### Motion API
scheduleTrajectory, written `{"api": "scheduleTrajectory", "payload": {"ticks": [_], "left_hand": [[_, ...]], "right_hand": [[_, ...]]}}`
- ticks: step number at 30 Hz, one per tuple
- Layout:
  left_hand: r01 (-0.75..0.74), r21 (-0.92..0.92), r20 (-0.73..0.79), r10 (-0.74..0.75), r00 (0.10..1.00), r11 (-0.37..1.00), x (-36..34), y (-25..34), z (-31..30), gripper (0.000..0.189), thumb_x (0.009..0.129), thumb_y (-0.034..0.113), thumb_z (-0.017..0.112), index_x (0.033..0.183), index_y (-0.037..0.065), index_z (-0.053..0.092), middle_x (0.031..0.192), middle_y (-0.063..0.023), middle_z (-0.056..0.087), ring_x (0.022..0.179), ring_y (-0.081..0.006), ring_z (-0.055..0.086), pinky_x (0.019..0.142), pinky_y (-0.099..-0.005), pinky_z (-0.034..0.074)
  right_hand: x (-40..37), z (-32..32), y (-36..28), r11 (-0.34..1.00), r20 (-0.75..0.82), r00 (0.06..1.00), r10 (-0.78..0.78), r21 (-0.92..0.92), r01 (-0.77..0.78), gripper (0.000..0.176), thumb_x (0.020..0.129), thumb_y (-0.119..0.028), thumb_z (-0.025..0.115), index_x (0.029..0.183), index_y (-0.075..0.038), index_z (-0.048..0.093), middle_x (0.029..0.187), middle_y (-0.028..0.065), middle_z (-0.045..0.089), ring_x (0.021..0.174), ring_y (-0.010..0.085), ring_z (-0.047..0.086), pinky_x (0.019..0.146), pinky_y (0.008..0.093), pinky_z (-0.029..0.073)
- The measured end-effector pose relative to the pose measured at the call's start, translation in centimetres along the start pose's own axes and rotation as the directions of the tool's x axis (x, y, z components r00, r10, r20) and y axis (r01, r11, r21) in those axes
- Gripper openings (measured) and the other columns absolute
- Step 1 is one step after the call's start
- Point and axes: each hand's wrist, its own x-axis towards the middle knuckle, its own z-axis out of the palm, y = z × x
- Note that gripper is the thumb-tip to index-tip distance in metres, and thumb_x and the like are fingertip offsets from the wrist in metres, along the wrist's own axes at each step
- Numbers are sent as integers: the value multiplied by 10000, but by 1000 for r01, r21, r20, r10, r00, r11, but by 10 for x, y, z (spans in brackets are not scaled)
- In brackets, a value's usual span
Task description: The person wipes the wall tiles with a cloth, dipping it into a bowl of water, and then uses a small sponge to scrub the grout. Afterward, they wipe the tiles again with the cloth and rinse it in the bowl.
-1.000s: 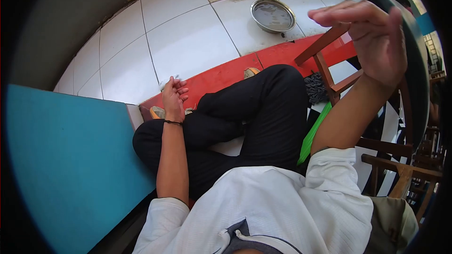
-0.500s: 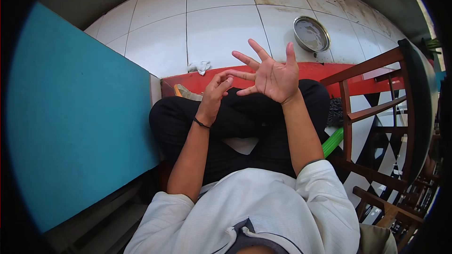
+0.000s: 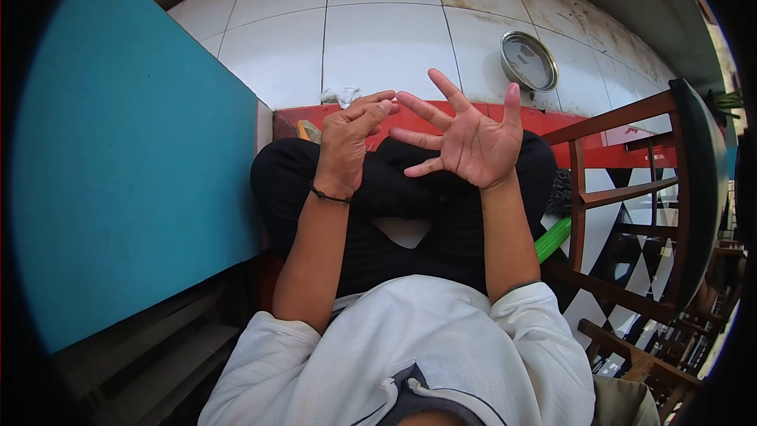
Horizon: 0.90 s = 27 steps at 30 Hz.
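My right hand [image 3: 479,140] is held up with its palm towards me, fingers spread wide and nothing in it. To its left, my left hand [image 3: 345,142] has thumb and forefinger brought together, the other fingers curled. Its fingertips are right at the tip of the right middle finger, and no object shows between them. A black cord bracelet [image 3: 330,196] circles the left wrist. Both hands are above my crossed legs in black trousers [image 3: 386,181].
A blue panel-like surface [image 3: 142,166] stands close on my left. Ahead, a metal bowl of cloudy liquid [image 3: 528,61] and a crumpled white cloth [image 3: 341,96] lie on white tiles beyond a red ledge [image 3: 572,122]. On my right are a wooden chair [image 3: 579,205] and a green object [image 3: 554,238].
My left hand has risen slightly, its fingertips passing from the right ring finger to the right middle finger. My right hand stays spread, a little further right and lower. The view has shifted slightly.
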Motion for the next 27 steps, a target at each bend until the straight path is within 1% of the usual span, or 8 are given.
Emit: {"api": "scheduleTrajectory", "payload": {"ticks": [3,6,9,12,15,18,22,27], "left_hand": [[-92,35,-77,94,993,995,0,11,-19,241,973,221,669,1034,16,780,1288,-71,690,1074,-107,631,849,-238,440],[-118,17,-132,119,984,993,-4,13,-33,246,1011,203,618,1113,18,744,1354,-96,647,1098,-125,633,861,-255,483],[-63,-30,-222,54,974,998,-8,13,-40,256,1003,206,625,1135,16,734,1376,-88,634,1136,-125,614,877,-261,466],[-23,15,-194,26,981,1000,-18,16,-39,263,993,201,625,1162,27,725,1376,-77,621,1154,-135,599,902,-282,460],[13,147,71,-23,997,989,-39,25,-25,235,970,191,642,1113,33,741,1330,-68,617,1151,-150,593,914,-289,451],[-42,211,182,3,983,977,-55,20,-2,198,944,164,661,1054,27,751,1273,-65,611,1149,-160,589,918,-291,451],[32,-76,83,-25,996,997,-50,7,-20,157,904,100,666,974,-1,763,1179,-97,622,1197,-159,545,926,-272,446],[-110,-190,-115,90,989,976,-47,15,-55,112,916,87,647,937,31,742,1263,-78,605,1105,-151,592,918,-303,462]], "right_hand": [[-3,7,4,996,27,999,-38,88,35,1128,823,-937,222,1635,-186,3,1657,290,7,1469,600,141,986,814,329],[-5,13,7,992,34,996,-81,97,78,1132,820,-940,219,1634,-189,-15,1662,278,-33,1481,593,90,1006,824,290],[-5,19,10,991,105,990,-96,107,85,1101,848,-913,209,1622,-193,-100,1668,241,-113,1483,594,-41,1021,856,181],[-5,24,11,994,118,989,-90,71,82,1095,851,-910,207,1616,-203,-127,1666,236,-132,1484,589,-58,1021,857,180],[-5,24,12,993,142,985,-95,86,84,1095,850,-910,211,1614,-207,-136,1666,235,-132,1484,589,-57,1022,858,179],[-4,21,13,993,151,984,-95,88,82,1088,856,-905,214,1613,-208,-139,1666,231,-137,1484,588,-64,1027,856,173],[-8,22,13,993,129,987,-95,77,85,1079,863,-897,219,1613,-208,-138,1665,233,-140,1483,590,-63,1027,855,179],[-12,16,12,993,137,986,-96,75,86,1077,880,-879,224,1618,-170,-112,1662,270,-67,1469,615,65,1005,839,260]]}}
